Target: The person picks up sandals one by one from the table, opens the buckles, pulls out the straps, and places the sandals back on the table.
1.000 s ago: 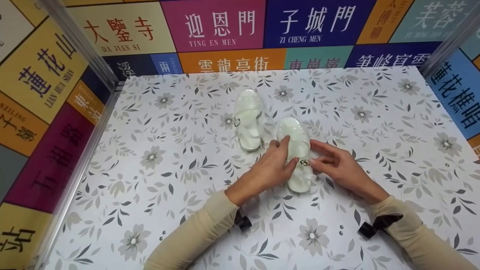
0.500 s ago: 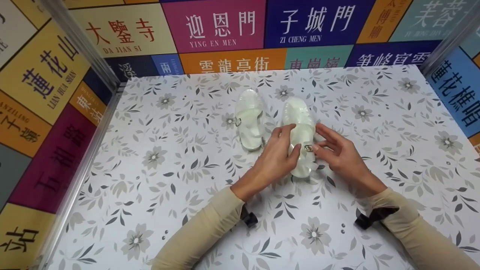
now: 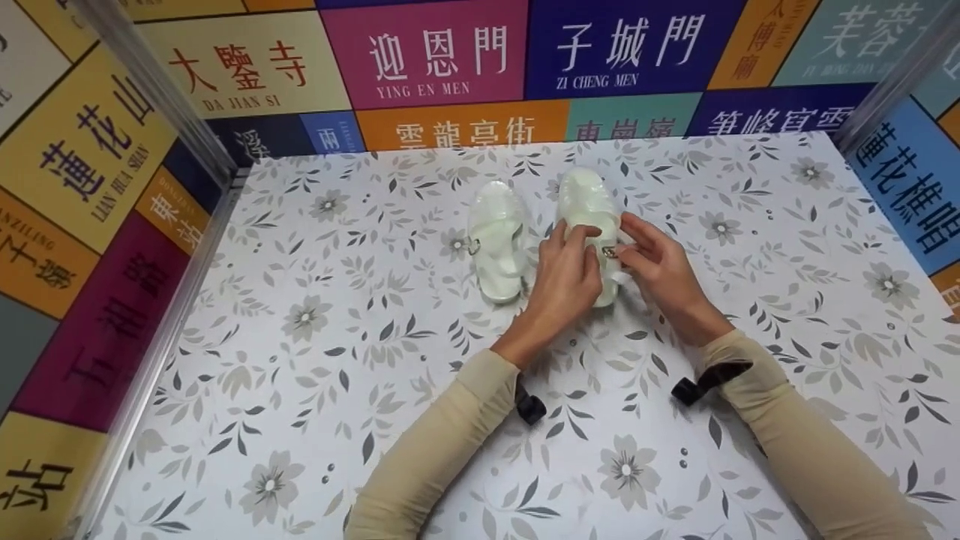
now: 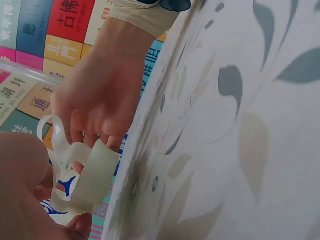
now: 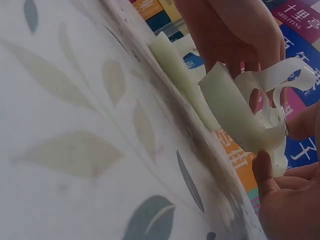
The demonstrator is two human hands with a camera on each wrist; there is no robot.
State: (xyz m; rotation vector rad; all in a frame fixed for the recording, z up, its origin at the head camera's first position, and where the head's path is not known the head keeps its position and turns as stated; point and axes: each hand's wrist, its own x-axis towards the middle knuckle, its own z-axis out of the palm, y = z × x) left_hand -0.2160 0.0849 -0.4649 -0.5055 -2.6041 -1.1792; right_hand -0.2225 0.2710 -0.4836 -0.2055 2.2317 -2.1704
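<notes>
Two hands work a pale translucent sandal (image 3: 587, 217) on a floral-patterned surface (image 3: 300, 360), toward its far edge and a little right of the middle. The left hand (image 3: 564, 279) curls its fingers (image 3: 576, 238) over the sandal's left side and strap, grasping it. The right hand (image 3: 654, 264) pinches at the small metal buckle (image 3: 609, 252) on the strap; from the right wrist view its fingers appear to close on the strap, though the blur leaves the exact hold unclear. A matching second sandal (image 3: 496, 240) lies just beside the first, on its left, toe toward the far edge. Behind the surface, coloured wall panels carry Chinese characters with the readable lines "DA JIAN SI" (image 3: 241, 96), "YING EN MEN" (image 3: 424, 88) and "ZI CHENG MEN" (image 3: 598, 79); a panel on the left wall reads "LIAN HUA SHAN" (image 3: 124, 180).
</notes>
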